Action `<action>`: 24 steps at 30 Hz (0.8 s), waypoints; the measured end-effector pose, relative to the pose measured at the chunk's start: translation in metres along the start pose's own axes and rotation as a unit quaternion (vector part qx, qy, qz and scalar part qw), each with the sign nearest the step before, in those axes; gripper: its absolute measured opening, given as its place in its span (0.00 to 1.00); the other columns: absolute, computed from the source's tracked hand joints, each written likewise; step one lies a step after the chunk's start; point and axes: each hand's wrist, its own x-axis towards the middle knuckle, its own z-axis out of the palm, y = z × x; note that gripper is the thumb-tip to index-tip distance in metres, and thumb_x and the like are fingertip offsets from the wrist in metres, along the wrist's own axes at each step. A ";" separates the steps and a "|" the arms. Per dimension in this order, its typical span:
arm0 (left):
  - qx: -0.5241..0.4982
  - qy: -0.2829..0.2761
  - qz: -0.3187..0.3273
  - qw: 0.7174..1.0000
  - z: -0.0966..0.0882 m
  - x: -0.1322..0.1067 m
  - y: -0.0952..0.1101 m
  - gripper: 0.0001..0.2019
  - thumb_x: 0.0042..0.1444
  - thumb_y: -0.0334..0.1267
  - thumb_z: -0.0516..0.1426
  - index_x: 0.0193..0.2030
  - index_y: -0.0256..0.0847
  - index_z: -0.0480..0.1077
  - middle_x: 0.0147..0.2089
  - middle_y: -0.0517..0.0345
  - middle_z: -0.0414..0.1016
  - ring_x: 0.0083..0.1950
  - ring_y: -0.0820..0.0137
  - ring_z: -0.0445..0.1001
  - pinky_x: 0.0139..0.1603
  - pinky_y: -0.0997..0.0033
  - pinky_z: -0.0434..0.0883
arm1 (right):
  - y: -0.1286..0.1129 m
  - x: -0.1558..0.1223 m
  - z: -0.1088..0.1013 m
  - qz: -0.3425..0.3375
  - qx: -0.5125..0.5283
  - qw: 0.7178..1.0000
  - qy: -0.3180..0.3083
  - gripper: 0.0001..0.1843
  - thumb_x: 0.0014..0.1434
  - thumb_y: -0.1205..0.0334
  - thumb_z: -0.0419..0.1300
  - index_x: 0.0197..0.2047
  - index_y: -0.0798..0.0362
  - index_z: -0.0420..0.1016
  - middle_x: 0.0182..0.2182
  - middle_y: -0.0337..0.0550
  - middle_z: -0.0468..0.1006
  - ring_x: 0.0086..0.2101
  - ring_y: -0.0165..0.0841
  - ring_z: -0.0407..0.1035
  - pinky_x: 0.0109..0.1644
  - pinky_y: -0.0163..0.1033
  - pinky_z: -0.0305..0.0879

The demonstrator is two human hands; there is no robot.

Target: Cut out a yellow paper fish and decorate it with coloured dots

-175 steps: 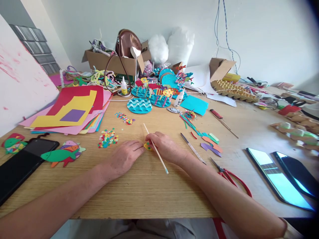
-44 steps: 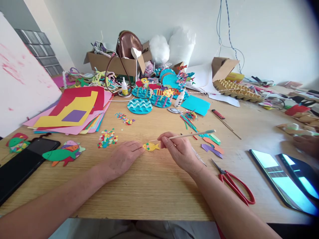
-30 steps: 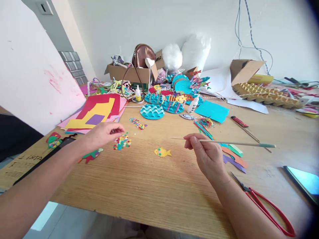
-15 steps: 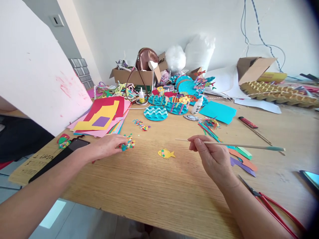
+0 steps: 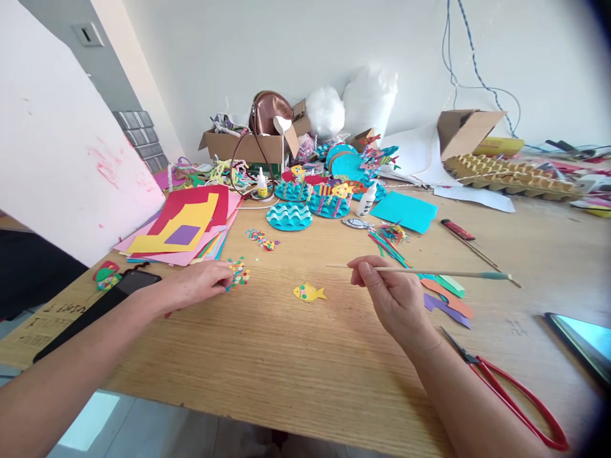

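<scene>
A small yellow paper fish (image 5: 309,292) lies flat on the wooden table (image 5: 296,362), between my hands and touched by neither. My right hand (image 5: 389,299) is closed on a thin wooden stick (image 5: 429,272) held level above the table, its teal tip pointing right. My left hand (image 5: 198,284) rests palm down at the left, its fingertips pinched on the near edge of a heap of tiny coloured paper dots (image 5: 237,273).
A stack of coloured paper sheets (image 5: 184,222) lies at the left, a black phone (image 5: 95,312) near the left edge. Red-handled scissors (image 5: 506,394) and paper scraps (image 5: 446,299) lie at the right. Blue wave discs (image 5: 289,215), glue bottles and cardboard boxes crowd the back.
My left hand left the yellow fish and moved left onto the heap of paper dots. My right hand lifted the stick level. The camera turned left.
</scene>
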 end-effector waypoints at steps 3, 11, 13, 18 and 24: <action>-0.019 0.000 -0.021 1.000 -0.004 0.000 0.005 0.06 0.51 0.32 0.50 0.26 0.40 0.65 0.29 0.60 0.68 0.31 0.71 0.65 0.32 0.74 0.60 | 0.001 0.000 -0.001 0.000 -0.002 1.000 0.000 0.18 0.62 0.59 0.47 0.23 0.53 0.69 0.27 0.42 0.74 0.27 0.31 0.69 0.30 0.35 0.63; -0.314 0.028 -0.162 0.935 -0.019 0.005 0.036 0.08 0.49 0.42 0.53 0.27 0.39 0.64 0.25 0.63 0.66 0.28 0.73 0.65 0.30 0.74 0.62 | 0.000 0.001 0.000 0.001 0.002 1.000 -0.014 0.17 0.62 0.59 0.47 0.24 0.53 0.68 0.27 0.42 0.75 0.27 0.31 0.69 0.30 0.35 0.63; -0.357 0.035 -0.167 0.918 -0.018 0.012 0.045 0.09 0.47 0.42 0.54 0.28 0.39 0.65 0.24 0.64 0.66 0.26 0.74 0.64 0.28 0.75 0.61 | -0.001 0.001 -0.001 0.001 0.005 1.000 -0.017 0.19 0.62 0.59 0.47 0.22 0.53 0.68 0.27 0.42 0.75 0.28 0.31 0.70 0.30 0.34 0.62; -0.418 0.036 -0.140 0.897 -0.006 0.039 0.074 0.08 0.44 0.41 0.56 0.28 0.37 0.66 0.24 0.65 0.66 0.26 0.75 0.64 0.30 0.74 0.62 | 0.000 0.000 0.000 0.025 0.046 0.998 -0.025 0.18 0.62 0.59 0.48 0.24 0.54 0.68 0.27 0.43 0.73 0.27 0.29 0.67 0.30 0.33 0.61; -0.452 0.071 -0.084 0.885 0.005 0.071 0.111 0.08 0.44 0.40 0.56 0.28 0.37 0.68 0.23 0.64 0.66 0.26 0.75 0.64 0.29 0.75 0.61 | 0.007 0.000 0.012 0.098 0.133 0.986 -0.027 0.09 0.58 0.61 0.52 0.37 0.52 0.72 0.27 0.40 0.76 0.28 0.29 0.69 0.32 0.33 0.64</action>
